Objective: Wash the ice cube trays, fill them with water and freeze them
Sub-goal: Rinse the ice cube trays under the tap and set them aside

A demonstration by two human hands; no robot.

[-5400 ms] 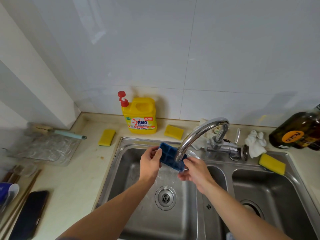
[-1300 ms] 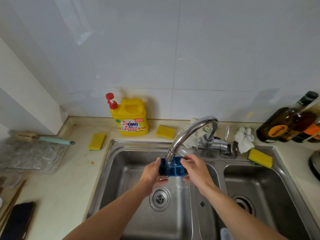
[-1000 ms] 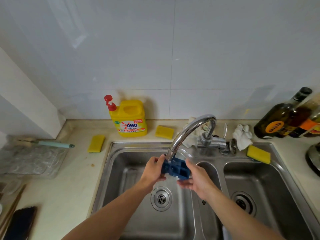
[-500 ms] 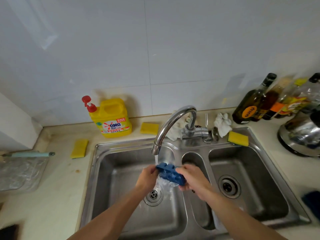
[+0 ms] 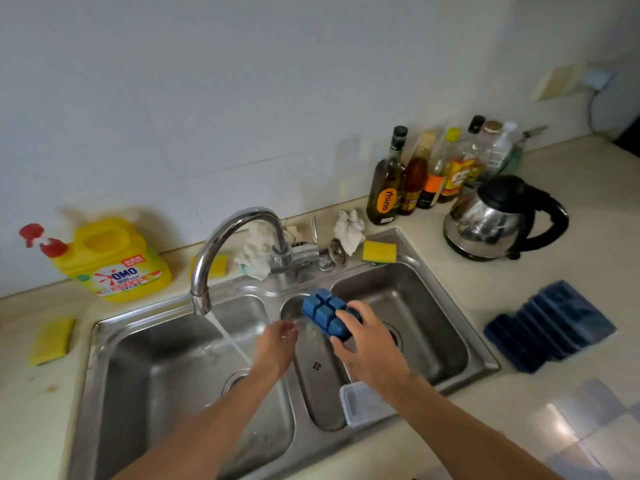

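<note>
My right hand [image 5: 367, 344] grips a small blue ice cube tray [image 5: 323, 311], turned bottom up, over the narrow middle basin of the steel sink [image 5: 481, 355]. My left hand [image 5: 277, 344] hangs empty beside it, fingers loosely apart, just right of the water stream. The tap [image 5: 221, 244] runs into the left basin. Several dark blue ice cube trays [image 5: 550, 323] lie overlapped on the counter right of the sink. A clear plastic lid or box [image 5: 363, 403] leans at the sink's front edge.
A yellow detergent jug [image 5: 114, 261] stands at the back left, with yellow sponges [image 5: 52, 341] around the sink. Several bottles [image 5: 415, 174] and a steel kettle [image 5: 498, 220] stand at the back right. White rags [image 5: 349, 226] lie behind the tap.
My left hand has let go of the tray. My right hand carried it rightward out of the water stream, bottom up. The view swung right, showing the kettle and the other trays.
</note>
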